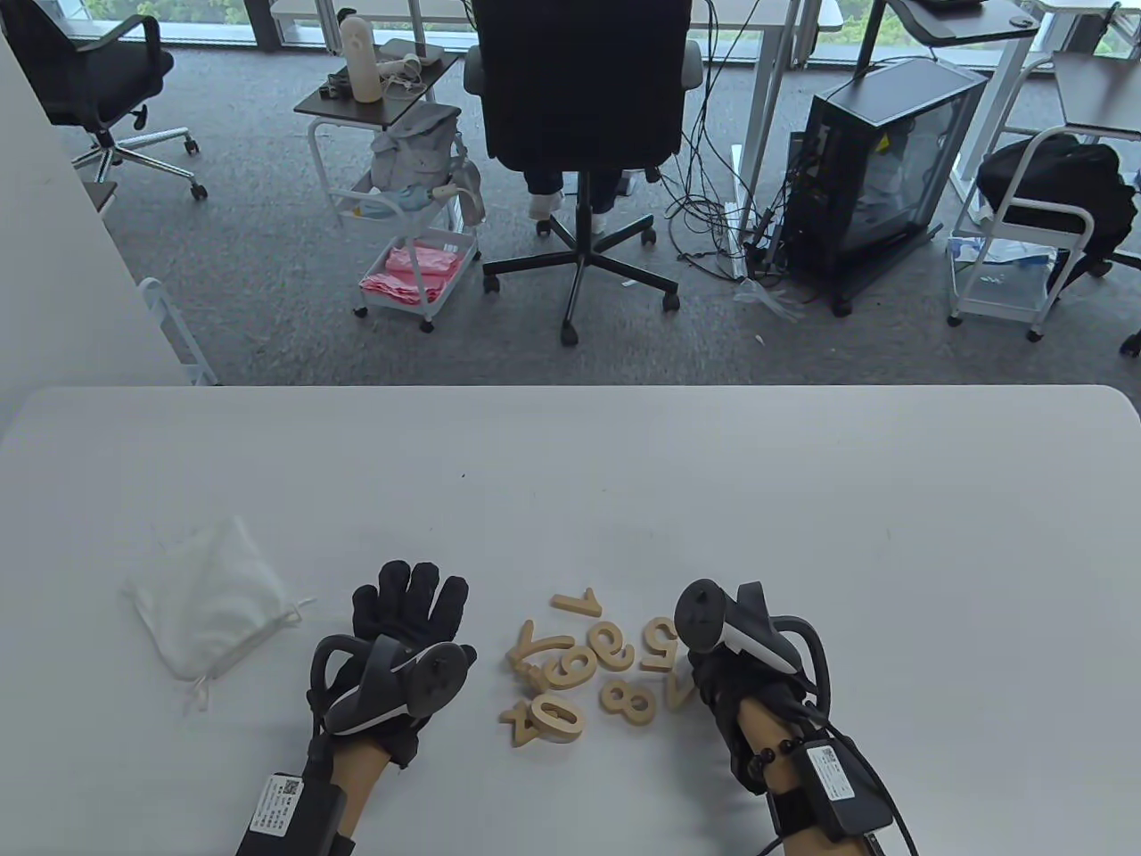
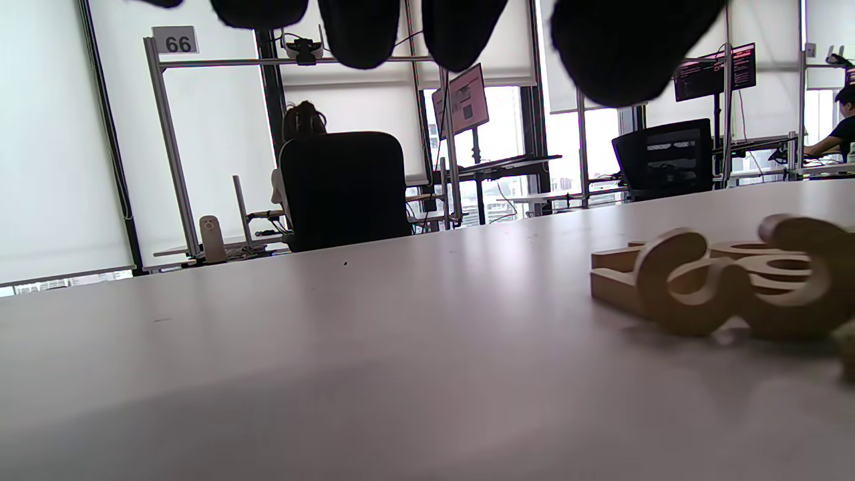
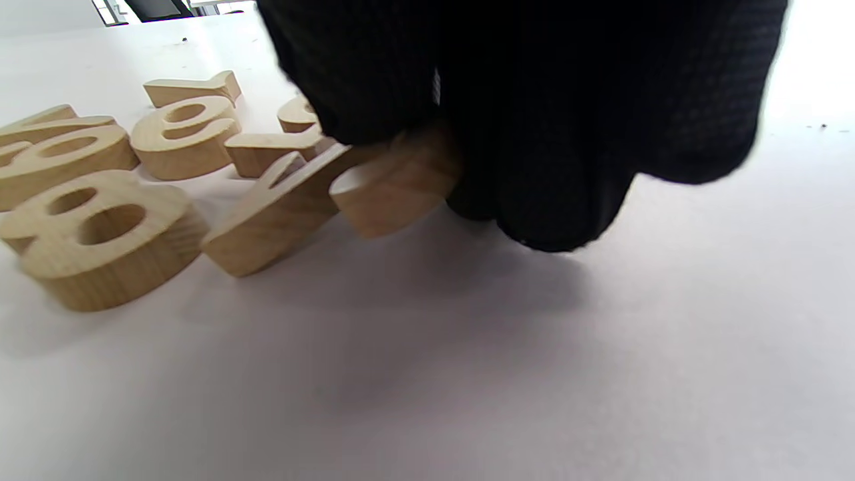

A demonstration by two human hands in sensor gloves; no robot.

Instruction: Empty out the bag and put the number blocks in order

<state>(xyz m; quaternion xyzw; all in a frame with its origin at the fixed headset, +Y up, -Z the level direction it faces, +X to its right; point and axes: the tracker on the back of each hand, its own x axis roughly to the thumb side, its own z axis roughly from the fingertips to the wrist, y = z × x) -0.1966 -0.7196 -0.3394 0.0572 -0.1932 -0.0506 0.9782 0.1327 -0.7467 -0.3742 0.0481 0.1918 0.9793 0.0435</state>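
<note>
Several wooden number blocks [image 1: 588, 664] lie in a loose pile at the table's near centre, among them a 1 [image 1: 578, 603], a 5 [image 1: 660, 644] and an 8 [image 1: 627, 700]. The empty white drawstring bag [image 1: 209, 606] lies flat to the left. My left hand [image 1: 410, 606] rests flat and open on the table left of the pile, fingers spread; its fingertips [image 2: 461, 33] hang in at the top of the left wrist view. My right hand [image 1: 713, 664] is at the pile's right edge. Its fingers [image 3: 534, 133] grip one end of a block [image 3: 394, 184] whose digit I cannot read.
The white table [image 1: 802, 499] stretches far and right of the hands. Beyond its far edge are an office chair [image 1: 579, 98], carts and a computer case [image 1: 882, 169]. The 8 [image 3: 93, 234] lies close to the gripped block in the right wrist view.
</note>
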